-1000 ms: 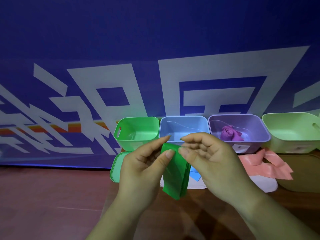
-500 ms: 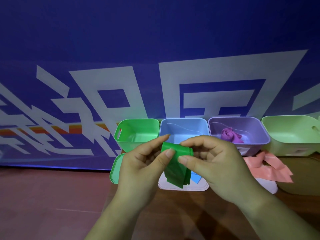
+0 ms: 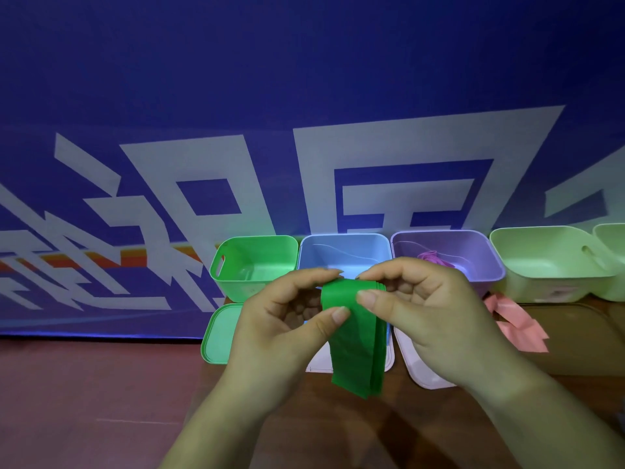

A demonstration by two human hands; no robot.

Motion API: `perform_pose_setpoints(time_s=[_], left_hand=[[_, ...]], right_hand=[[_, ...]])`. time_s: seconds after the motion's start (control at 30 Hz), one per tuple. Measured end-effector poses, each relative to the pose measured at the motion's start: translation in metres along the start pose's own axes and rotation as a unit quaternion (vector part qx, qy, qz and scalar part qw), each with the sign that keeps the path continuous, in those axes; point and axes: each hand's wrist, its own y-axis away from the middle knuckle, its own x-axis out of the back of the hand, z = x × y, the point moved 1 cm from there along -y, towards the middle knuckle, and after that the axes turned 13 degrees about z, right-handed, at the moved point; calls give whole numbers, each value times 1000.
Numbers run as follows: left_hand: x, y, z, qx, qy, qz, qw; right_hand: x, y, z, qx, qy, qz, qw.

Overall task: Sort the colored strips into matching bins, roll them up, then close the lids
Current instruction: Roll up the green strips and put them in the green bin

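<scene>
Both the left hand (image 3: 284, 319) and right hand (image 3: 426, 309) are closed on a green strip (image 3: 358, 350), pinched by curled fingers; below the fingers its folded layers are seen hanging.

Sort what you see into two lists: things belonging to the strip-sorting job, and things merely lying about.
Job: left hand, right hand, green strip, green bin, green lid, blue bin, purple bin, purple roll, pink strip.
Lying about: blue banner, brown tabletop.
</scene>
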Motion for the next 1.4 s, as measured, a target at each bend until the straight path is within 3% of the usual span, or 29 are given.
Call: perform_pose_setpoints(time_s=[0.47, 0.6, 1.03, 1.4], left_hand=[[-44, 13, 4, 20, 17, -9, 1000], [-57, 17, 3, 36, 29, 2, 999], [-83, 29, 2, 52, 28, 20, 998], [-73, 30, -6, 0, -29, -25, 999]], right_hand=[[42, 13, -7, 9, 40, 36, 998], [52, 17, -10, 5, 7, 32, 999], [75, 22, -15, 82, 73, 45, 993], [71, 27, -16, 61, 10, 26, 998]])
